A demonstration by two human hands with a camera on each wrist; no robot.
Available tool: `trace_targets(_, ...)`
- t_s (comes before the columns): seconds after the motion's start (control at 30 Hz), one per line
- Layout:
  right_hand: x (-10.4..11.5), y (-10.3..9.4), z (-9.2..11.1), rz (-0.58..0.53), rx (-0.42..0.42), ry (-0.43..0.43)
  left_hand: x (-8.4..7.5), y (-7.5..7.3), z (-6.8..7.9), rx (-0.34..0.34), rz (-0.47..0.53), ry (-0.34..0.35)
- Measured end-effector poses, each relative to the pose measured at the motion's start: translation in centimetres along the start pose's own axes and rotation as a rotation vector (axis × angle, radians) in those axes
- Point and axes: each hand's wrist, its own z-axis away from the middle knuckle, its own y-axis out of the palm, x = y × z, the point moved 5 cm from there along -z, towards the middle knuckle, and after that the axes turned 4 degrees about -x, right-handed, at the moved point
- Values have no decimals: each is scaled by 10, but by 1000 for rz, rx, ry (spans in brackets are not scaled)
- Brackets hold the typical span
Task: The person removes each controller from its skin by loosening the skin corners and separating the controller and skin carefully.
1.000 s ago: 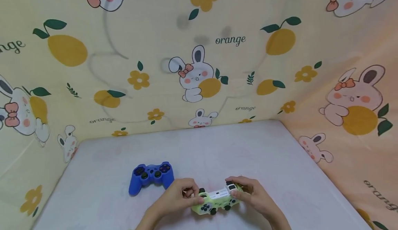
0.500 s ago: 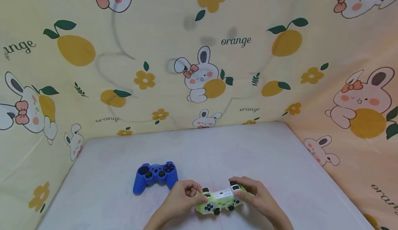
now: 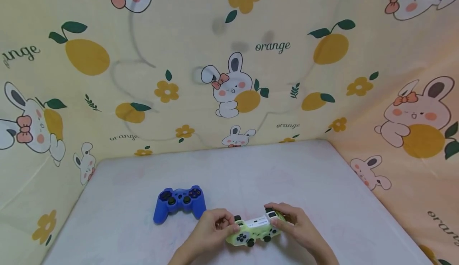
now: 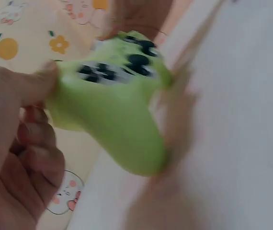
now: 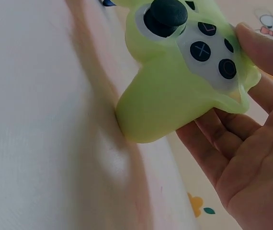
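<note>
A white game controller [image 3: 256, 227] in a pale green soft cover is held up on its edge, low over the near part of the table. Its white top edge shows bare between the shoulder buttons. My left hand [image 3: 211, 229] pinches the cover at the left shoulder with thumb and fingers. At the other end, my right hand [image 3: 297, 225] grips the right shoulder. In the right wrist view the green cover [image 5: 170, 96] wraps the handle, and its rim stands loose beside the round button. The left wrist view shows the green left handle [image 4: 127, 129] pointing down toward the table.
A blue game controller [image 3: 180, 202] lies on the table behind and to the left of my hands. The white tabletop [image 3: 258, 173] meets a cloth wall [image 3: 201, 50] printed with rabbits and oranges at the back and both sides.
The head view has turned slightly left, so everything sits a little further right in it. Both hands keep their hold on the green-covered controller, with only tiny finger shifts.
</note>
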Motion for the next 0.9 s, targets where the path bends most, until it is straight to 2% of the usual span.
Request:
trace_targets(0.23,-4,-5,-1,-16,23,76,-3,4,5,4,-85,280)
trace_targets(0.37,-2,-4,-2,-32,19,97,-6,1,7,14,-107,355)
trace_targets(0.47,-1,-3,-3,-56,23,91,-7,-1,9,42,-123,374)
trace_targets(0.63,-2,-1,-2,-71,21,82,-2,-6,10,94,-96,370)
trace_targets(0.77,-4,-1,-1,-68,20,84,7,-11,7,123,-29,304)
trace_targets(0.9,-5,-2,1,-54,10,97,15,-12,5,161,27,207)
